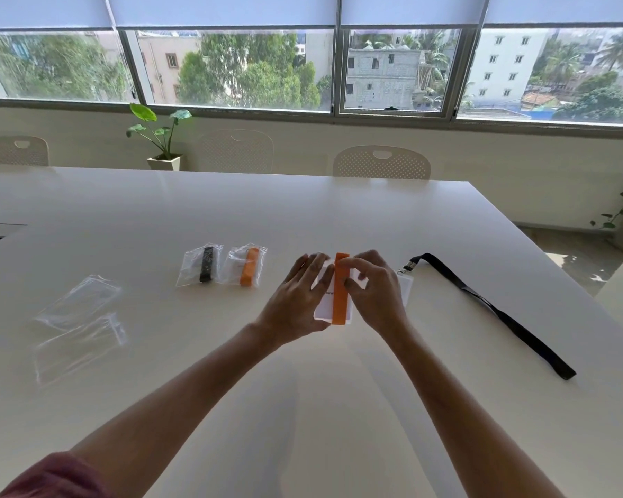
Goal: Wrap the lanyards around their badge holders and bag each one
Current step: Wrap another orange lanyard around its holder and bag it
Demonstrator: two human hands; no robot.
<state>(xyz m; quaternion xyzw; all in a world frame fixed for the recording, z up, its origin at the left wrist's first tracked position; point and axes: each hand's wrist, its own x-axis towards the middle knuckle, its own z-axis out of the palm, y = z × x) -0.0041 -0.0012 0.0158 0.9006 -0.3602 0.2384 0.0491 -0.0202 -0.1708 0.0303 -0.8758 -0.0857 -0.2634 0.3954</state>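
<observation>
I have the badge holder (326,300) up off the worktop (303,210), a little way above it in front of me, with the orange lanyard (340,289) wound lengthwise down its middle. My left hand (299,296) grips the holder's left edge, fingers (315,269) spread behind and over the card to keep it flat. My right hand (373,289) is closed in a pinch on the strap near its upper end, thumb against the band.

To finish this wrap well, I judge I should keep the strap taut and each turn stacked squarely on the last, so the bundle stays narrow enough to slide into a bag. The loose end wants tucking under a turn before I let go, or the whole thing may spring open. The left hand should hold the card firmly without bending it.

Two empty clear bags (80,325) lie well off to my left. Two bagged badges (223,267) sit beside each other just beyond. On my right a black lanyard (500,314) is stretched out unwrapped, its holder (405,287) partly hidden behind my right hand
</observation>
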